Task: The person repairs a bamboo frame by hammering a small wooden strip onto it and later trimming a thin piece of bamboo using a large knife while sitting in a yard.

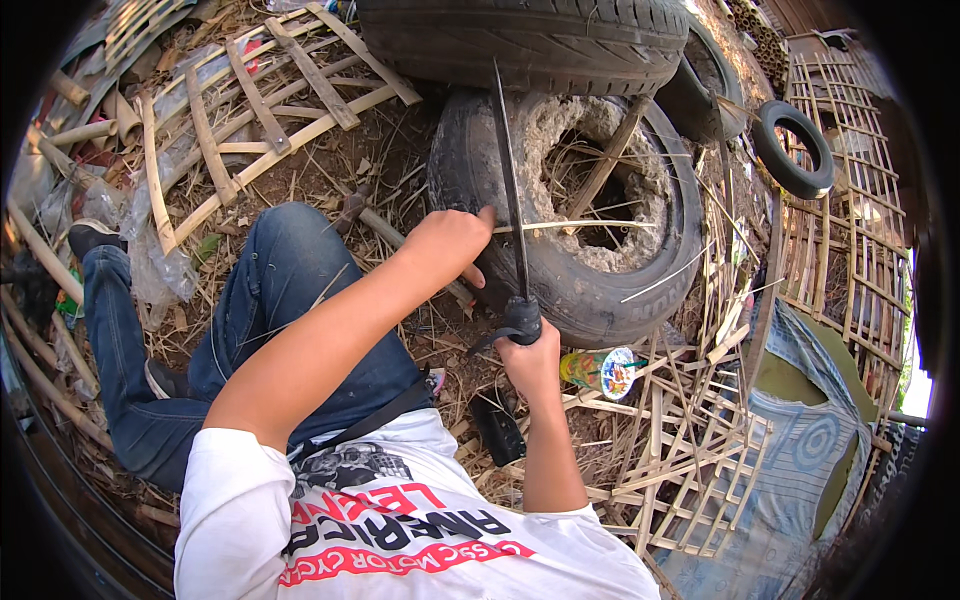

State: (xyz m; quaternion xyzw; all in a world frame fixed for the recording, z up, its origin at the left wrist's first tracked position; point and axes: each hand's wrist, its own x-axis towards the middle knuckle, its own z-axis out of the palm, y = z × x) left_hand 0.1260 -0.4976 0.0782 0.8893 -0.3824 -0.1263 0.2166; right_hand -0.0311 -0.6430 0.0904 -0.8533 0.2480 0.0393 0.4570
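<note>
My right hand [534, 362] is closed round the dark handle of a machete [511, 185]. Its long blade points away from me, and the far end reaches the upper tyre. My left hand [452, 243] is closed on the near end of a thin bamboo strip [585, 224], just left of the blade. The strip crosses the blade and extends right over the opening of a large tyre [600, 290], whose inner ring is crusted with rough, concrete-like material. A wooden stick [612, 155] leans across that opening. How my left fingertips grip is partly hidden.
Another tyre [530, 45] lies at the far side. Bamboo lattice [225, 130] lies far left, with more split bamboo [690, 450] at right. A colourful cup [603, 372] stands near my right wrist, beside a black sheath-like object [497, 428]. A small tyre [793, 150] rests at right.
</note>
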